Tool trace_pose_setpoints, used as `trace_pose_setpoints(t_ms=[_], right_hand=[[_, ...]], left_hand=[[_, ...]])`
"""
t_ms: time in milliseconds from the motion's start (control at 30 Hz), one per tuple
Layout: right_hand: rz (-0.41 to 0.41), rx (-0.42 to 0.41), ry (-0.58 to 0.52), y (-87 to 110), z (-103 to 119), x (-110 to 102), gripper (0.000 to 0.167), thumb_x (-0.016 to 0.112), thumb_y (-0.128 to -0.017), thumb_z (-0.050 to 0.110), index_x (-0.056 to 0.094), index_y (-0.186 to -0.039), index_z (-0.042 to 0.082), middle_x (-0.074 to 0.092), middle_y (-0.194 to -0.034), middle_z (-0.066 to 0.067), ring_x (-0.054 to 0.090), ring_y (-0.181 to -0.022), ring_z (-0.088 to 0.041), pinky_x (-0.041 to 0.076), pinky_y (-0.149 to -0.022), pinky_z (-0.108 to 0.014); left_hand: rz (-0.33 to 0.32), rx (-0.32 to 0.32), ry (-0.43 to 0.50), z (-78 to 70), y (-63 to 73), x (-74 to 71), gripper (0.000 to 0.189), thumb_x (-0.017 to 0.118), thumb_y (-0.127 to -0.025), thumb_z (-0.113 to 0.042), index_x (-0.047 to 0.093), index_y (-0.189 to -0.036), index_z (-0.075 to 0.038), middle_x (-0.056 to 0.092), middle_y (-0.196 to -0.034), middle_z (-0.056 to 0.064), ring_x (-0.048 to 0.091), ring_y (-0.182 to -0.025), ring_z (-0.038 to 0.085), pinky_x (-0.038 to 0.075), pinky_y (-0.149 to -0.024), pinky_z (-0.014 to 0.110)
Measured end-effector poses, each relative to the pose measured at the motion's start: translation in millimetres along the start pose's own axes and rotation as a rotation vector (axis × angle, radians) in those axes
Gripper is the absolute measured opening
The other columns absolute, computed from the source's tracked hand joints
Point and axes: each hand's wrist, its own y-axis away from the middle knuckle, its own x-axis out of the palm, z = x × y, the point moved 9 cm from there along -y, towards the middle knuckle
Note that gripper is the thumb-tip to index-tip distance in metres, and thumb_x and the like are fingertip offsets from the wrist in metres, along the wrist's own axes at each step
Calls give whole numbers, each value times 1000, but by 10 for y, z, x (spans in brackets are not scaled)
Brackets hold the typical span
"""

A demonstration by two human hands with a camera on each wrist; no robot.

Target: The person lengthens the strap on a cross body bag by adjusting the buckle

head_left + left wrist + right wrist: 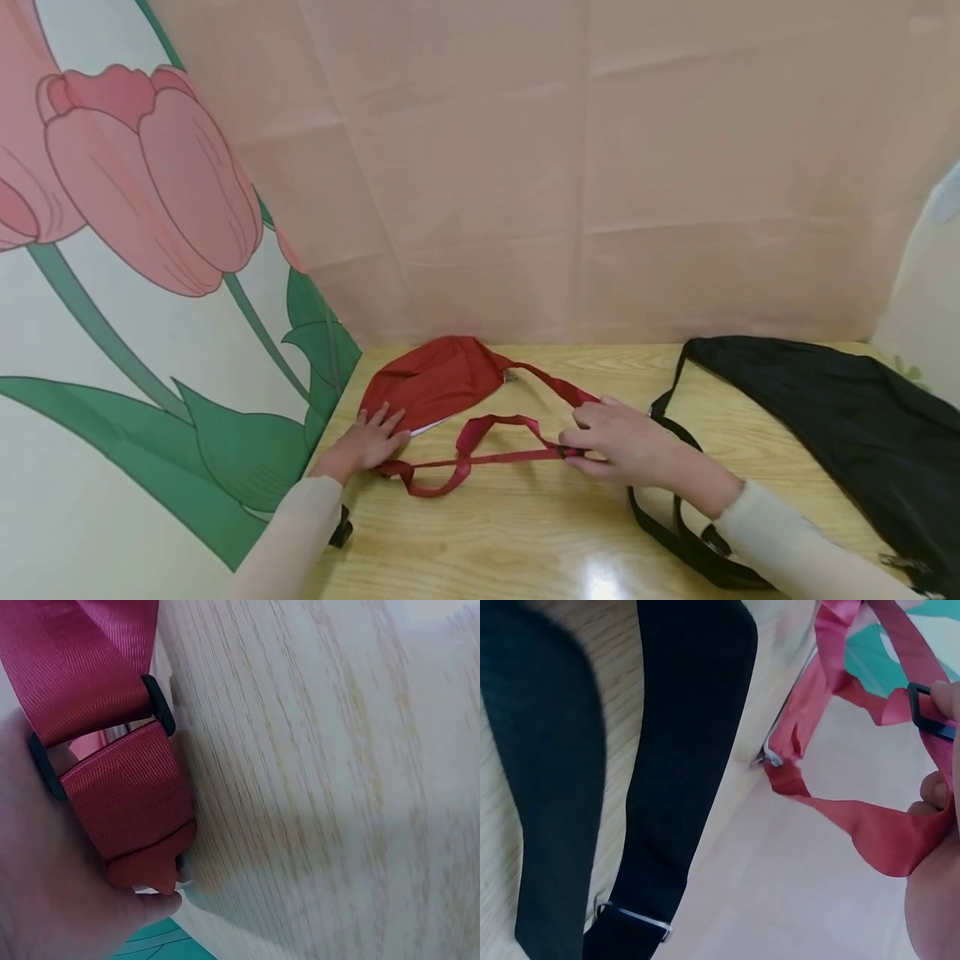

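Observation:
A red waist bag (431,379) lies at the back left of the wooden table, its strap (513,457) twisted in loops toward the right. My left hand (365,444) rests on the bag's lower left corner with fingers spread. In the left wrist view, the strap passes through a black slider (161,705) beside that hand's thumb. With curled fingers, my right hand (630,442) grips the red strap at another black slider (919,712), raising part of the strap. A zipper pull (769,757) shows at the bag's end.
A black bag (817,417) lies along the table's right side, and its black strap (660,533) loops under my right forearm. A small black object (341,529) sits beside my left sleeve. Pinkish sheeting (487,183) covers the wall behind; a tulip print (172,183) stands at left.

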Motion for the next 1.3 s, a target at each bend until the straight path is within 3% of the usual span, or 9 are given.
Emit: trace_pose_setpoints(t_ms=[167,467,833,1067,1300], right_hand=[[3,38,-5,60,-70,-58,15,74,-91,35,60,-93,32,27,-82,17,27,-73,-4,19,-71,-25],[-26,30,-6,179,-154,-139,13,61,-101,35,60,-89,31,33,-83,11,30,-77,-10,28,-75,-32],[-40,70,-45,458,-348,-321,11,66,-93,23,59,-87,30,42,-85,15,36,-82,-8,31,-74,-26],[-16,60,-23,592,-443,-271,14,53,-98,28,59,-85,28,43,-85,14,38,-85,-10,31,-77,-26],[7,67,-1,691,-536,-222,15,51,-98,27,59,-85,28,45,-84,13,41,-84,-11,34,-76,-27]], left_hand=[[-1,2,5,-6,5,-12,64,36,-107,-51,32,-160,-15,19,-166,22,10,-147,58,18,-115,68],[8,-31,26,2,-6,-18,65,36,-107,-52,31,-160,-15,17,-166,22,8,-147,60,17,-115,69],[24,-59,33,52,-30,-9,67,34,-107,-54,28,-161,-15,14,-166,24,6,-145,62,15,-115,70],[23,-56,31,57,-39,-30,66,35,-107,-53,28,-161,-14,14,-166,24,5,-146,61,16,-115,69],[22,-68,9,78,-62,-20,69,35,-106,-54,29,-160,-12,15,-165,26,8,-146,61,17,-115,68]])
